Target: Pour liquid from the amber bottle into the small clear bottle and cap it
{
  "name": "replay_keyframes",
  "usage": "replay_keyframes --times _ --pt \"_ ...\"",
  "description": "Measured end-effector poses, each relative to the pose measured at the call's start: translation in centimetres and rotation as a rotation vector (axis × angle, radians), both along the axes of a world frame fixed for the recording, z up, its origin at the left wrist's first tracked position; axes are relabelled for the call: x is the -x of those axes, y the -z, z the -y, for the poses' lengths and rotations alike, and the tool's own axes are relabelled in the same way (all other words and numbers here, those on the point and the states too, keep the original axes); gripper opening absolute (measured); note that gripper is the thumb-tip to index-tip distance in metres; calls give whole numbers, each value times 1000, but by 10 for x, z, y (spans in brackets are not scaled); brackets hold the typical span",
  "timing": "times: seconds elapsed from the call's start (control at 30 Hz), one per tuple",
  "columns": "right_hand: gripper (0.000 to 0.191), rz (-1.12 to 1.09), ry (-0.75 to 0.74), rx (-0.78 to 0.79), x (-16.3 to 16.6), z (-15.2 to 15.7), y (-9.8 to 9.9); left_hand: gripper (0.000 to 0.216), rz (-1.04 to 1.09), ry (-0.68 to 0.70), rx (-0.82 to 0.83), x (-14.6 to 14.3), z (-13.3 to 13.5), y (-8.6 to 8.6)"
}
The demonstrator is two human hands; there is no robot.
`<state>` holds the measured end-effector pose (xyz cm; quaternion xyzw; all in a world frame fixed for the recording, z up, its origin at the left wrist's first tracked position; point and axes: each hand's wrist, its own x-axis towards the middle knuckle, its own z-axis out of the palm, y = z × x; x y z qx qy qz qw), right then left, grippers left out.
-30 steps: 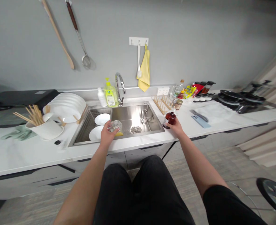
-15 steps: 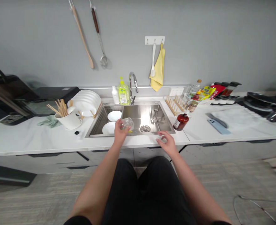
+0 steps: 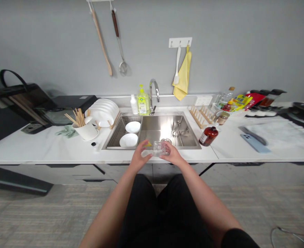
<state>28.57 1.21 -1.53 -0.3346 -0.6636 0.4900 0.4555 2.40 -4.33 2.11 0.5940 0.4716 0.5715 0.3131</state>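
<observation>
A small clear glass (image 3: 158, 148) is in my right hand (image 3: 170, 154), whose fingers and thumb close on its right side above the sink's front edge. My left hand (image 3: 140, 157) is beside the glass on the left, fingers and thumb apart with nothing between them. Just beyond the left fingertips shows a small yellow item (image 3: 149, 144), partly hidden; its kind I cannot make out. Behind both hands lies the steel sink (image 3: 152, 129). Two white bowls sit in its left part, one nearer (image 3: 128, 140) and one farther back (image 3: 132, 127).
A faucet (image 3: 154, 93) and a green soap bottle (image 3: 143, 103) stand behind the sink. Left are white plates (image 3: 102, 112) in a rack and a chopstick holder (image 3: 86, 132). Right are a brown bottle (image 3: 208, 136), a wooden rack (image 3: 199, 116) and a phone (image 3: 255, 143).
The glass has passed from my left hand to my right hand, which has come inward to it. My left hand has let go and its fingers have spread. The view has shifted left.
</observation>
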Motion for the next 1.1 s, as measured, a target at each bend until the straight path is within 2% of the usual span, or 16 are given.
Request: replay_keyframes --times 0.1,0.2,0.27,0.33,0.4,0.63,0.77,0.9,1.0,1.1 --pt "83 -50 -12 62 -5 -4 4 45 -39 -312 1 71 1 -12" --pt "80 -58 -32 92 -6 -7 3 40 -93 -680 26 153 6 -21" --pt "79 -45 -32 94 -3 -7 3 38 -298 -971 103 197 10 -22" --pt "78 -26 -32 88 -1 -6 3 41 -411 -1071 182 227 13 -20" --pt "76 -20 -37 81 1 -5 4 48 -434 -1079 253 242 12 -16" --pt "77 47 12 21 2 0 2 49 -417 -1028 411 246 -1 -7" --pt "77 31 29 25 2 2 -1 45 -407 -1014 383 242 7 -8" --pt "75 44 24 10 1 2 -4 38 -326 -1000 297 236 18 -19" --pt "76 34 26 9 2 4 -7 36 -226 -944 207 217 25 -28" --pt "78 44 59 -16 2 16 -11 41 -129 -731 126 172 39 -35"
